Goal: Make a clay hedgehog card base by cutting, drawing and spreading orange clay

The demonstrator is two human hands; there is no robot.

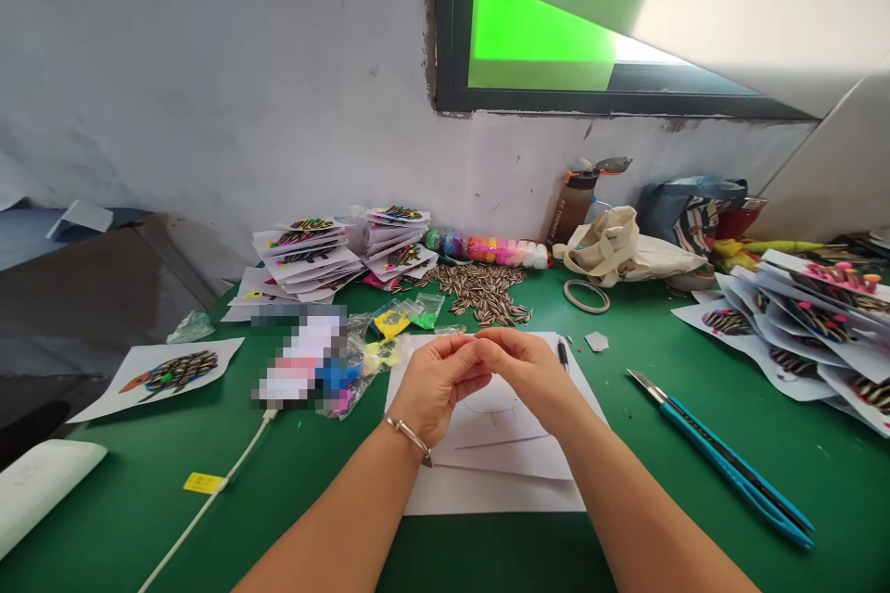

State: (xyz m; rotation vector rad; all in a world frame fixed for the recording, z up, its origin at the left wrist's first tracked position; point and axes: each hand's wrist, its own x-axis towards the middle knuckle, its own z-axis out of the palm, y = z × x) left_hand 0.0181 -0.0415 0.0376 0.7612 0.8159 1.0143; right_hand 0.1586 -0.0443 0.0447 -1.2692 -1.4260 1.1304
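Observation:
My left hand [437,382], with a silver bracelet at the wrist, meets my right hand [523,372] fingertip to fingertip above white paper sheets [493,486]. The fingers of both are closed in a pinch; whatever sits between them is too small or hidden to make out. Faint drawn lines show on the top sheet below my hands. A black pen [563,354] lies at that sheet's upper right edge. Just beyond my fingers spreads a pile of striped sunflower seeds [487,289]. Bags of coloured clay [393,322] lie left of my hands.
Stacks of seed-decorated papers stand at the back left [310,264] and right [807,324]. A blue utility knife [723,459] lies right, a tape roll [586,296] behind. One picture [167,378], a pixelated phone-like object [302,361] and its white cable [209,500] are left. A bottle [571,204] leans near the wall.

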